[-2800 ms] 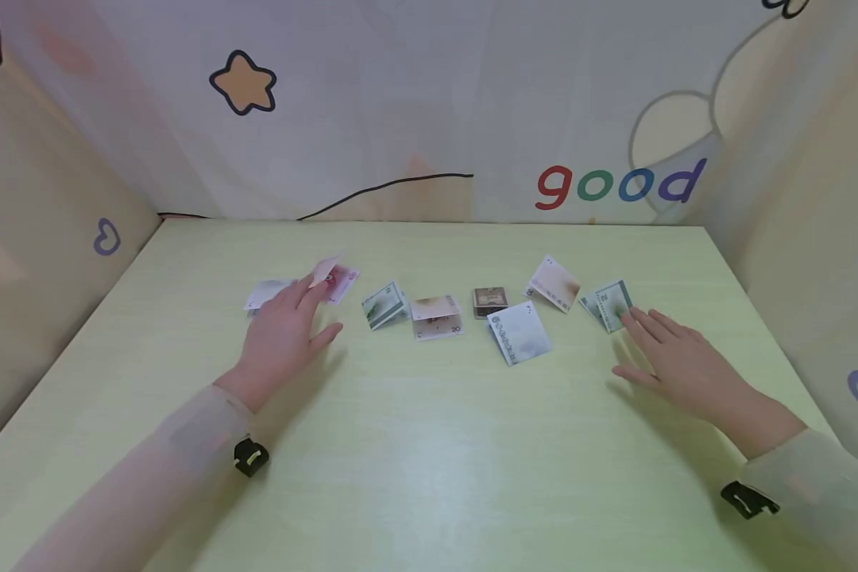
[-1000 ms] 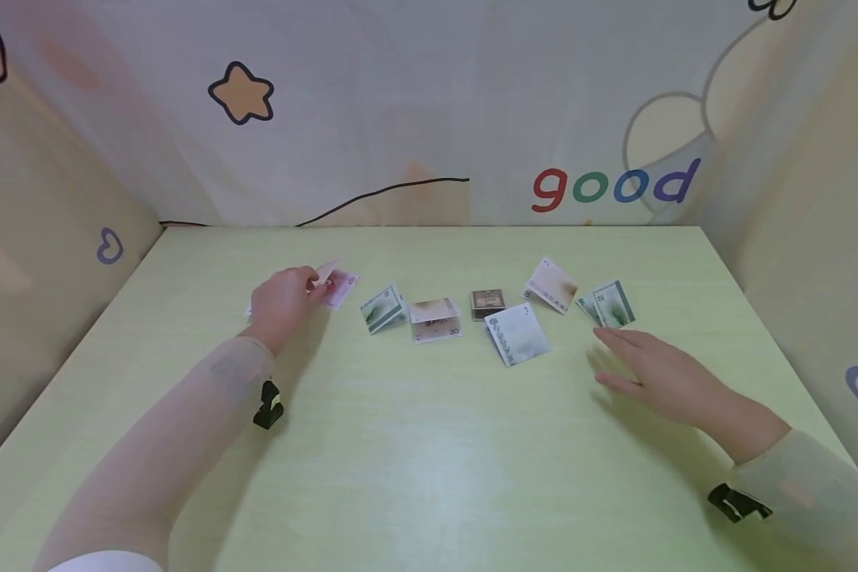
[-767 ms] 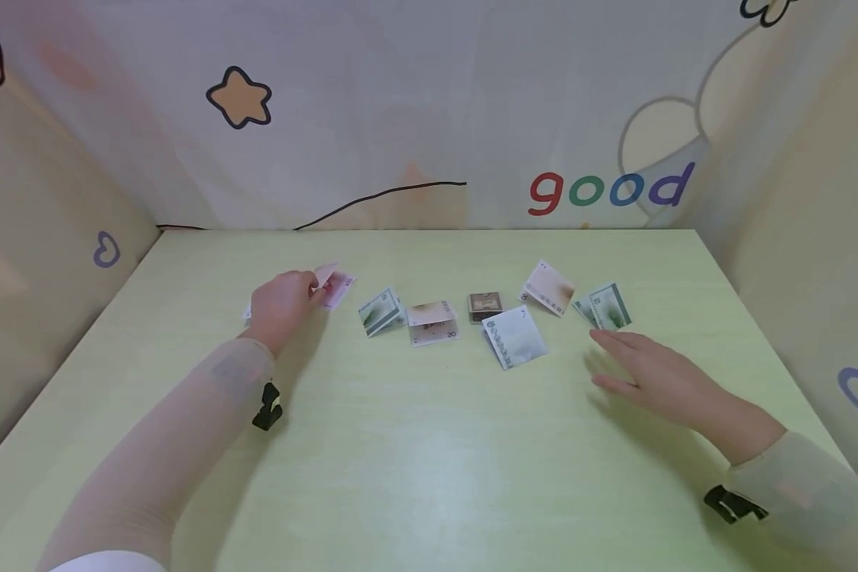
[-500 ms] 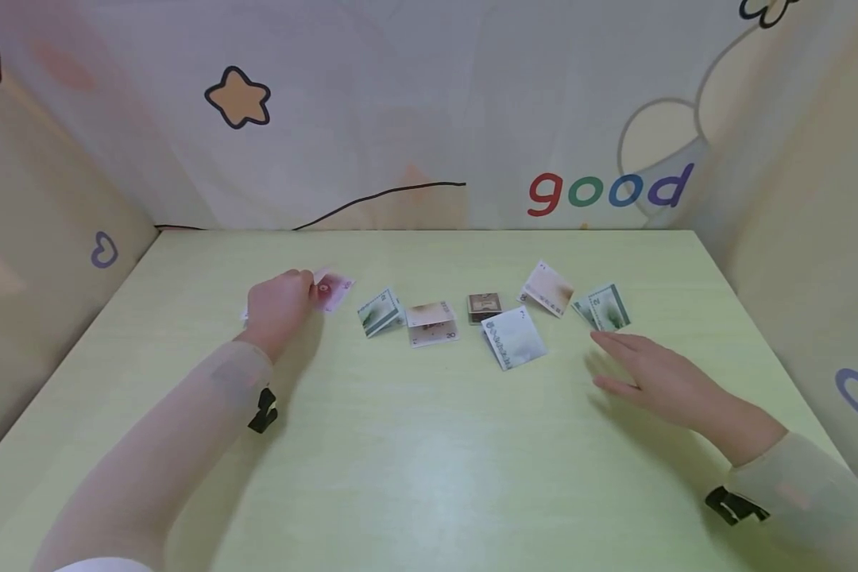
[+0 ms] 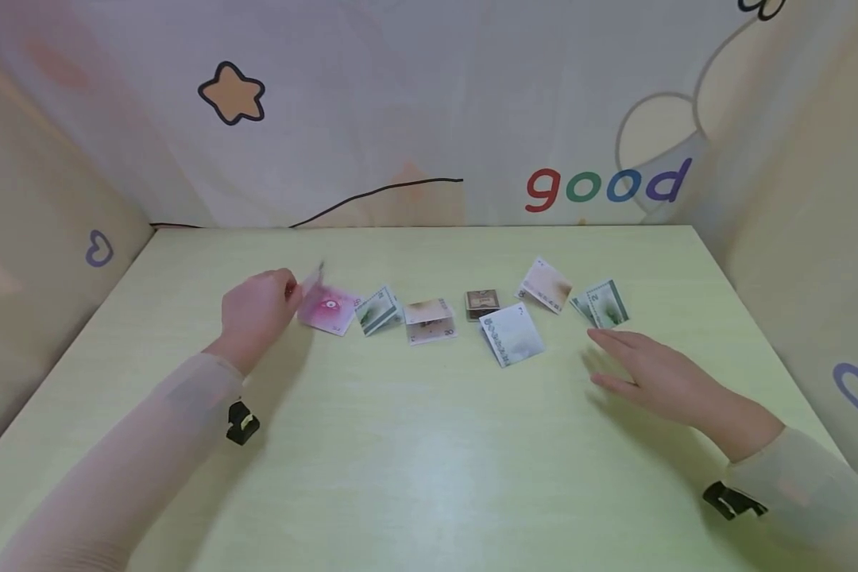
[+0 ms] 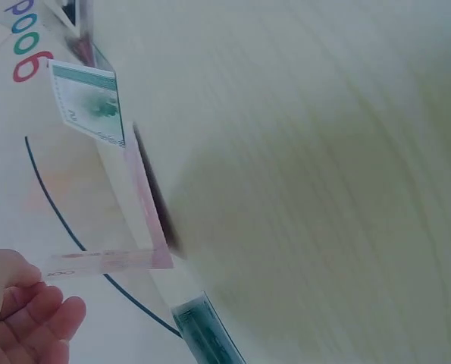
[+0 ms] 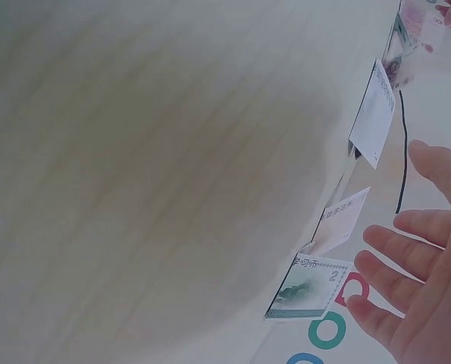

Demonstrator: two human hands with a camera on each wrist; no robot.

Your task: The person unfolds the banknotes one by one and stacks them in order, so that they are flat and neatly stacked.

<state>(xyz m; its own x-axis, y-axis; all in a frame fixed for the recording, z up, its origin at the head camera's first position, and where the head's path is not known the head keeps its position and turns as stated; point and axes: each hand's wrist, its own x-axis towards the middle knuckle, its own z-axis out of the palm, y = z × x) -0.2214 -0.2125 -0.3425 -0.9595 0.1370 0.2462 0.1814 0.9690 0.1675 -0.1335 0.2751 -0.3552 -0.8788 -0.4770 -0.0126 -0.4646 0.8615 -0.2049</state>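
In the head view my left hand (image 5: 257,314) pinches the raised flap of a folded pink banknote (image 5: 331,308). The left wrist view shows thumb and forefinger on the end of that flap, which stands up from the rest of the note. A green folded banknote (image 6: 208,334) lies beside it there; in the head view my hand hides it. My right hand (image 5: 668,381) hovers with relaxed, spread fingers just in front of a folded green banknote (image 5: 604,304) marked 2, holding nothing.
Between the hands, several folded banknotes form a loose row: a green note (image 5: 379,311), a brownish note (image 5: 431,322), a white note (image 5: 512,334) and a beige note (image 5: 546,284). A small brown block (image 5: 482,303) sits behind the white note. A printed curtain (image 5: 372,103) encloses the table.
My left hand went from lying flat over the notes to pinching the pink one, then drew it left and nearer, opening its fold. My right hand backed slightly off the green note.
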